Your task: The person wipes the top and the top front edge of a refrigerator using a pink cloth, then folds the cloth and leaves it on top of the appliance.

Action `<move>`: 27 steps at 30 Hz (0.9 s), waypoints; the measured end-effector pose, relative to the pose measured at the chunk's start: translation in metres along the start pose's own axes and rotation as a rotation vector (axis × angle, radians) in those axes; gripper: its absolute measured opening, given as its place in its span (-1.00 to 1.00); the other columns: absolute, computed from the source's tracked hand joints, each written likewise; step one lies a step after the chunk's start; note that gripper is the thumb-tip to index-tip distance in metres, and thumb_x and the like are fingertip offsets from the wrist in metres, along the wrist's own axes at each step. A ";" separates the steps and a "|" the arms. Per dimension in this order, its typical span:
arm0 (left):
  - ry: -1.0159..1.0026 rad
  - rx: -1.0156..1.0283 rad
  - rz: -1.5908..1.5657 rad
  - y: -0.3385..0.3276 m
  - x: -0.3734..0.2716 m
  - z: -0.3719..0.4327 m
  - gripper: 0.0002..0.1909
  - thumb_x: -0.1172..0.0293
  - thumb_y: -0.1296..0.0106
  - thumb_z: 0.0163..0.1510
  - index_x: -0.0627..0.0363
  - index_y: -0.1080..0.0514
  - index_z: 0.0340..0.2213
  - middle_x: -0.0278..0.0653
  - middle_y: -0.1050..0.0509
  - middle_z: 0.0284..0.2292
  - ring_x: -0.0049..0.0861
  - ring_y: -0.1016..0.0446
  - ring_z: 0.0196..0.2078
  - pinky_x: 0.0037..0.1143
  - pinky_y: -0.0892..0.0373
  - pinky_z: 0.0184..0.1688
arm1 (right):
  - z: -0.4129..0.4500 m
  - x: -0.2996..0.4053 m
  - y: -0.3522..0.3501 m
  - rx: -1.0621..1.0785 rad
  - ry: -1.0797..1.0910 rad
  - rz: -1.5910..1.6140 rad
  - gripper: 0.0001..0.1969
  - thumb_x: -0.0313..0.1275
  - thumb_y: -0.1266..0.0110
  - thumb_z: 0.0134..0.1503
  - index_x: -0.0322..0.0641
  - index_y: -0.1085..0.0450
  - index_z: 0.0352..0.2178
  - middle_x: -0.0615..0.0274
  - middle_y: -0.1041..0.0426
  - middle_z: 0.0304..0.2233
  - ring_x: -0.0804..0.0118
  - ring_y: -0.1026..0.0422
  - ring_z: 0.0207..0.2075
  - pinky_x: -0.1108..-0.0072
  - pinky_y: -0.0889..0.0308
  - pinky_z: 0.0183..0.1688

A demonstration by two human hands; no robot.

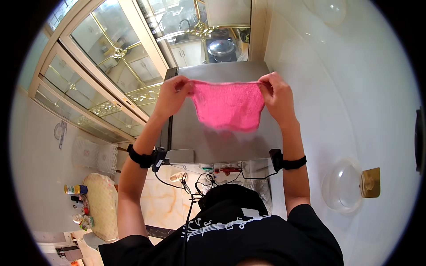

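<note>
A pink cloth (229, 106) hangs spread between my two hands, over the grey top of a large appliance (206, 146), perhaps a refrigerator. My left hand (174, 94) pinches its upper left corner between thumb and fingers. At the upper right corner, my right hand (276, 94) grips it the same way. The top edge is stretched nearly straight, while the lower edge hangs loose and looks slightly blurred. Each forearm wears a black strap with a small device and a cable.
Glass sliding doors (119, 53) stand at the left, with a lidded metal pot (220, 48) on a stove beyond. A white wall with a clear round lamp shade (342, 186) is close on the right. A cloth-covered table (100, 206) holds several containers at the lower left.
</note>
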State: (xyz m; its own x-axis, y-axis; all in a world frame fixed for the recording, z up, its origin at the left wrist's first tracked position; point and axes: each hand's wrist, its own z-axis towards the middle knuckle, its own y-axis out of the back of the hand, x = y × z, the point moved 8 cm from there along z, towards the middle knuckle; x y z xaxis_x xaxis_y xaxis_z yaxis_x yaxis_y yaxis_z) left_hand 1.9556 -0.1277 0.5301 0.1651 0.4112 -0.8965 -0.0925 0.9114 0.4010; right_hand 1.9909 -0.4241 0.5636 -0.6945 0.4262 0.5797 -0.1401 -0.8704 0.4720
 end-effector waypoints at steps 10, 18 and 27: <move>-0.294 0.090 0.428 -0.034 -0.016 -0.103 -0.91 0.64 -0.09 0.03 0.30 -0.47 -0.36 -0.06 -0.55 -0.27 -0.19 -0.55 -0.20 -0.41 -0.45 -0.13 | -0.098 0.010 -0.015 0.254 0.042 -0.157 -0.95 -0.56 -0.11 0.03 -0.21 -0.43 -0.42 0.18 -0.43 -0.38 0.04 -0.44 -0.27 0.33 -0.34 -0.16; -0.137 0.511 0.443 -0.072 0.036 -0.141 -0.87 0.59 -0.06 0.08 0.32 -0.48 -0.29 -0.03 -0.53 -0.33 -0.09 -0.53 -0.27 -0.31 -0.44 -0.21 | -0.151 -0.018 -0.028 0.528 -0.171 -0.052 -0.90 -0.52 -0.07 0.08 -0.22 -0.51 -0.37 0.17 -0.47 -0.35 0.02 -0.44 -0.23 0.32 -0.33 -0.07; 0.056 0.120 0.290 -0.033 0.039 -0.069 -0.86 0.48 -0.06 0.15 0.33 -0.51 -0.32 -0.10 -0.51 -0.56 -0.44 -0.50 -0.46 -0.47 -0.42 -0.32 | -0.051 -0.034 -0.036 0.298 -0.057 -0.093 -0.89 -0.51 -0.08 0.09 -0.20 -0.51 -0.33 0.13 -0.47 -0.36 0.01 -0.46 -0.26 0.29 -0.34 -0.15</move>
State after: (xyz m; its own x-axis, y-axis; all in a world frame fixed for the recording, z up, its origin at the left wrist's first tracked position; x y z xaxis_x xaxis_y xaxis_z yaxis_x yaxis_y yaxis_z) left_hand 1.8971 -0.1423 0.4686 0.0943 0.6559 -0.7489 -0.0106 0.7529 0.6581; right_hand 1.9833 -0.4201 0.4931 -0.6468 0.5210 0.5570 0.0173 -0.7201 0.6936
